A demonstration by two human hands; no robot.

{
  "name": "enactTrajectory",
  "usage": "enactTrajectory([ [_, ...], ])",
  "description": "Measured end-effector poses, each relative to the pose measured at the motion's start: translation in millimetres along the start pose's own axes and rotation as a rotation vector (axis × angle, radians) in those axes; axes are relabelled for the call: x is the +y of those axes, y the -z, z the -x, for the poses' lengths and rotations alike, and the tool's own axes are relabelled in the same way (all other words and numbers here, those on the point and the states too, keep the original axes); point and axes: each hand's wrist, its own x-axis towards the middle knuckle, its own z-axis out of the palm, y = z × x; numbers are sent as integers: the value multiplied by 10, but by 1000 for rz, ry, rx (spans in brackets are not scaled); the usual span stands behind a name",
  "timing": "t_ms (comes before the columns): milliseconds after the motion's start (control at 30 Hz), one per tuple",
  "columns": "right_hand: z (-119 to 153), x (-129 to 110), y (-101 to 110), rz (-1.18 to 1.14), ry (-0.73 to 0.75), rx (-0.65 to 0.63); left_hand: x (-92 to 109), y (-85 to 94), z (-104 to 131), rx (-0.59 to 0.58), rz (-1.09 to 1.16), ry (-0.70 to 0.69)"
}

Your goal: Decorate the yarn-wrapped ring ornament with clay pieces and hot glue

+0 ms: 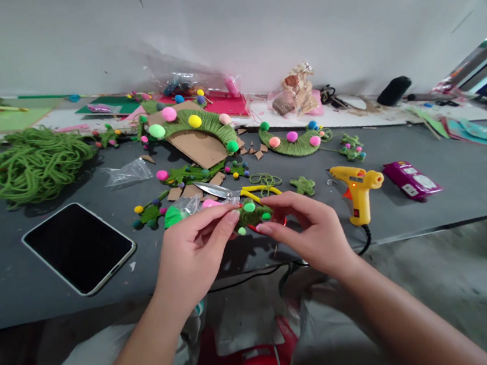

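Between my two hands, above the front of the table, is a small green yarn-wrapped piece dotted with little pom-poms. My left hand pinches its left side between thumb and fingers. The right side is pinched by my right hand. Just behind them lie scissors with yellow handles, partly hidden by my fingers. A plain green yarn star rests beyond my right hand. To its right stands a yellow glue gun with a small orange light on its body.
A tablet lies at left, before a heap of green yarn. Yarn-wrapped arcs with pom-poms and cardboard scraps fill the middle. A purple packet sits at right. The glue gun's cable runs over the front edge.
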Motion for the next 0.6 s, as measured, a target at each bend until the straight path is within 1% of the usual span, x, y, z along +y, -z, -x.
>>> enactTrajectory([
  [100,4,5,-15,97,46,74,-15,-20,12,32,-33,-59],
  [200,10,0,-14,276,180,175,-33,-46,16,76,-50,-118],
  [267,17,-9,-13,380,246,208,-35,-63,20,91,-56,-129],
  [300,21,-14,-14,414,257,213,-33,-71,23,95,-61,-128],
  [367,30,-25,-19,455,240,198,-28,-80,33,98,-77,-128],
  [500,35,-23,-39,520,153,143,-35,-85,57,86,-107,-153],
  [600,25,-7,-54,548,133,126,-57,-85,67,64,-126,-167],
])
